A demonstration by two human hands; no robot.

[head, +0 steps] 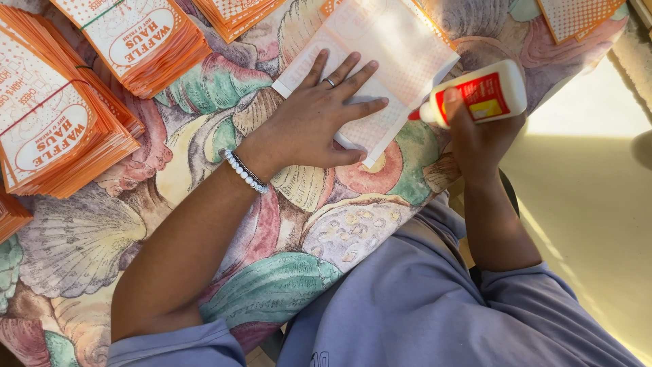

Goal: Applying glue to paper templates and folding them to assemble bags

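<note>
Spread across the whole view, a worktop (285, 272) under a cloth printed with big shells in pink, green and tan, ending at a sunlit floor on the right. Stacked along the left and top edges, piles of flat orange-and-white printed paper sleeves (61, 129), kept well apart from the middle, seemingly to leave working room while staying within reach. Laid alone near the cloth's right edge, one pale paper sheet (401, 47) of the same print, plain side up, slanted toward the body so its lower-right edge faces the glue. Pressed flat on its lower end, the left hand (319, 119), fully open with fingers fanned and palm down, gripping nothing, likely pinning the sheet against sliding; a ring on one finger, a bead bracelet (244, 171) at the wrist. Just beyond that edge, the right hand (475, 129) wrapped tight around a white glue bottle (485, 94) with a red label, tipped on its side with the red nozzle (413, 115) touching or nearly touching the sheet's edge, probably angled so for laying glue along the border.
</note>
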